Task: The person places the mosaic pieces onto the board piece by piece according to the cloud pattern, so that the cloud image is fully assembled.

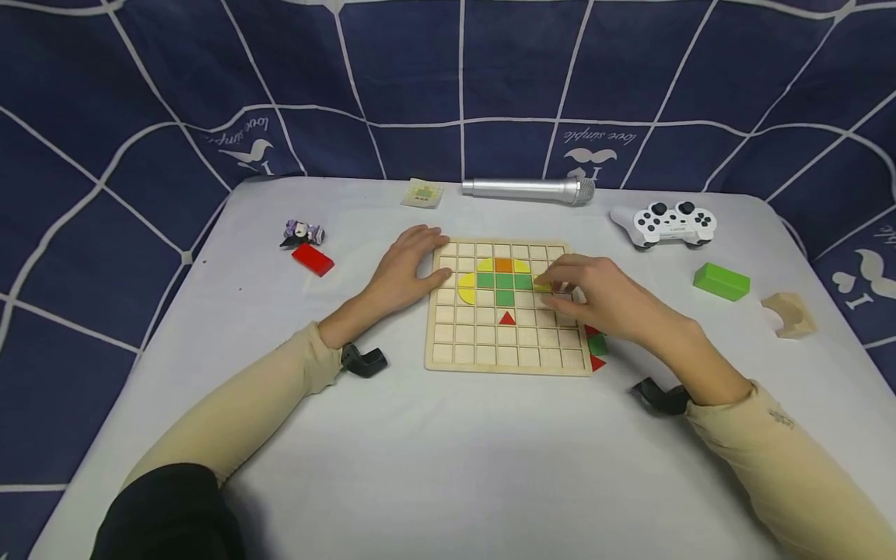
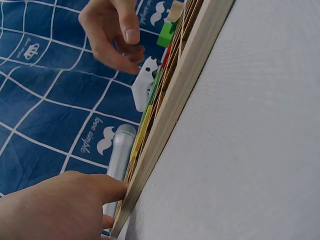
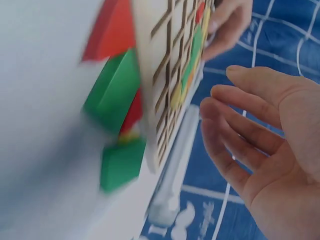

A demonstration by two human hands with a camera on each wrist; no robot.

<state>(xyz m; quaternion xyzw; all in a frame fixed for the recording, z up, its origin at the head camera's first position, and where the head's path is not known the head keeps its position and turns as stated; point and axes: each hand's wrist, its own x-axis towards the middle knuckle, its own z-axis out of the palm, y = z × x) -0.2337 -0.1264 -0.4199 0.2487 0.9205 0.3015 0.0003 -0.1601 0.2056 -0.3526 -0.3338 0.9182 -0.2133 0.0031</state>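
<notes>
A wooden grid board (image 1: 462, 358) lies on the white table with colored pieces in its cells. Green squares (image 1: 505, 298) form a T shape under an orange square (image 1: 503, 265); yellow rounded pieces (image 1: 466, 288) flank them, and a red triangle (image 1: 507, 318) sits lower. My left hand (image 1: 402, 268) touches the board's left edge, thumb and fingers spread along it. Over the board's right side hovers my right hand (image 1: 605, 299), its fingertips beside a yellow piece (image 1: 540, 285). In the right wrist view its loosely bent fingers (image 3: 240, 125) hold nothing.
Loose green (image 3: 117, 92) and red pieces (image 3: 112, 32) lie against the board's right edge. Behind it are a pattern card (image 1: 422, 194), a silver microphone (image 1: 521, 190) and a white game controller (image 1: 672, 224). Green (image 1: 722, 281), wooden (image 1: 791, 315) and red blocks (image 1: 313, 260) and a small figurine (image 1: 303, 232) lie farther out.
</notes>
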